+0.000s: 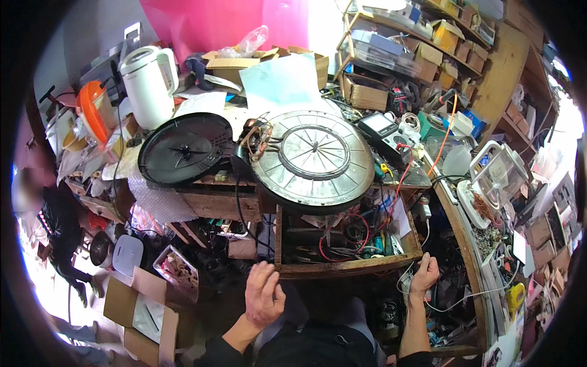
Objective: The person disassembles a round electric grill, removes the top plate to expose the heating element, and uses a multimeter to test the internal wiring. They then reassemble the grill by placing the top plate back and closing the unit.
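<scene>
In front of the drawer's left corner, my left hand (264, 295) is in the air, fingers loosely stretched and nothing in them. My right hand (424, 274) is closed in a fist by the drawer's right front corner; whether anything is inside it is hidden. An opened round appliance, like an electric baking pan, lies on the bench beyond. Its silver metal disc (342, 174) has ring and spoke marks, and its black round cover (183, 153) lies to the left. Bare wires (257, 136) show between the two. The pulled-out wooden drawer (348, 267) holds tools and red and black leads.
A multimeter (385, 131) with a red lead stands right of the disc. A white jug-shaped appliance (148, 92) is at the back left. Cardboard boxes (143, 348) sit on the floor at left, where another person (58, 226) stands. Cluttered shelves (422, 37) rise at back right.
</scene>
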Demonstrator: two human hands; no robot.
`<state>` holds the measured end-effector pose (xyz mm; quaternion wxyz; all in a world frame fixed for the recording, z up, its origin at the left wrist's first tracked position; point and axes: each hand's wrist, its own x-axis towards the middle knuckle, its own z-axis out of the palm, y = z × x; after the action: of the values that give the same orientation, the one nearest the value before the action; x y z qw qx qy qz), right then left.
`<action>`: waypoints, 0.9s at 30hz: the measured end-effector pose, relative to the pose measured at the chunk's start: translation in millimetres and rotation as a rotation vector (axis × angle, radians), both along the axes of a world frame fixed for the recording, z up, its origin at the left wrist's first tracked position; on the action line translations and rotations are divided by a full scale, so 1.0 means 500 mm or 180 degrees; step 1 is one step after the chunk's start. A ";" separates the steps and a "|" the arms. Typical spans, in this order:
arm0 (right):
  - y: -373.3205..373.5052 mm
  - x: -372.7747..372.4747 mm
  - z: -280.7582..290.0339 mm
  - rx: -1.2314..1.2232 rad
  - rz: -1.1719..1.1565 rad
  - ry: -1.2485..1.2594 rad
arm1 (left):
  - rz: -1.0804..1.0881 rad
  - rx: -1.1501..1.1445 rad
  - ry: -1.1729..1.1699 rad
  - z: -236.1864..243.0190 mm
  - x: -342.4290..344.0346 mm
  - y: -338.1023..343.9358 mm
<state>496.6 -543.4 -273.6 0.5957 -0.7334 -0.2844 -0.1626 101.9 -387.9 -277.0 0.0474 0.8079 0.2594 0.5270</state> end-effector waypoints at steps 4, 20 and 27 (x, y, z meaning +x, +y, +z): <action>0.019 -0.027 0.040 -0.0120 -0.0079 -0.0489 | -0.0602 0.0009 0.0223 0.044 0.061 0.028; 0.134 -0.106 0.141 -0.0654 0.0888 -0.1219 | -0.0235 -0.0172 0.0750 0.049 0.110 0.028; 0.253 -0.170 0.324 -0.1052 0.1616 -0.2565 | -0.0144 -0.0062 0.0793 0.060 0.106 0.029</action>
<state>411.8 -416.6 -111.7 0.3352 -0.6046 -0.6831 -0.2355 154.8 -373.5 -246.8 0.0346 0.8723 0.2501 0.4188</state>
